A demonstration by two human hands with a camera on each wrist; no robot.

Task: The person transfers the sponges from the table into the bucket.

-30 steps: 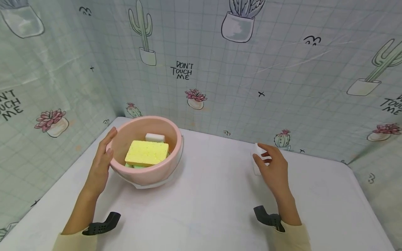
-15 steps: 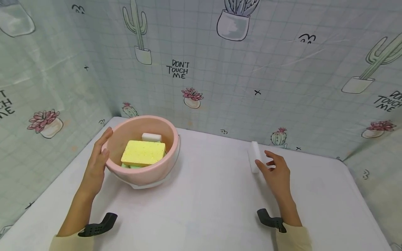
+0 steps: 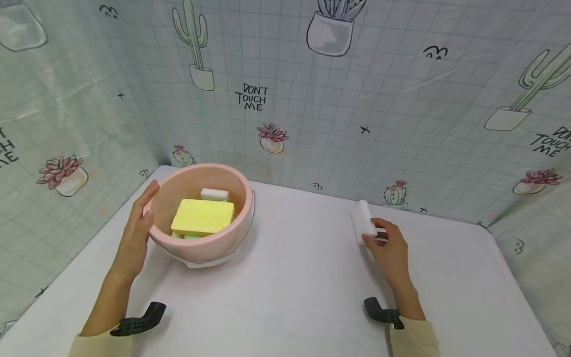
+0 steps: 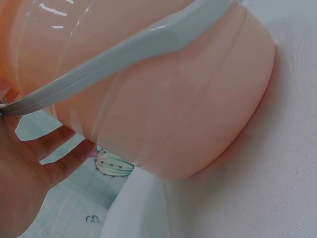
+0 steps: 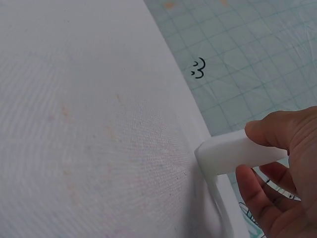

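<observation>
A pink bucket (image 3: 200, 250) with a pale handle (image 4: 133, 52) stands on the left of the white table. Inside it lie a yellow sponge (image 3: 202, 217), a white block (image 3: 214, 194) and something pale green mostly hidden underneath. My left hand (image 3: 134, 240) rests against the bucket's left side near the rim, its fingers fairly straight. On the right, a white sponge-like block (image 3: 363, 220) stands on edge on the table. My right hand (image 3: 391, 250) pinches its near end between thumb and fingers; the right wrist view shows the thumb (image 5: 270, 130) on one face and fingertips at the other.
A cloth backdrop (image 3: 312, 99) with cactus prints rises behind the table and on both sides. The white tabletop (image 3: 285, 277) stretches between bucket and block. Black wrist mounts (image 3: 140, 320) sit on both forearms.
My right hand drew back from the white block's top, then came in again and took hold of its near end. The left hand stays at the bucket. The head view shifted slightly.
</observation>
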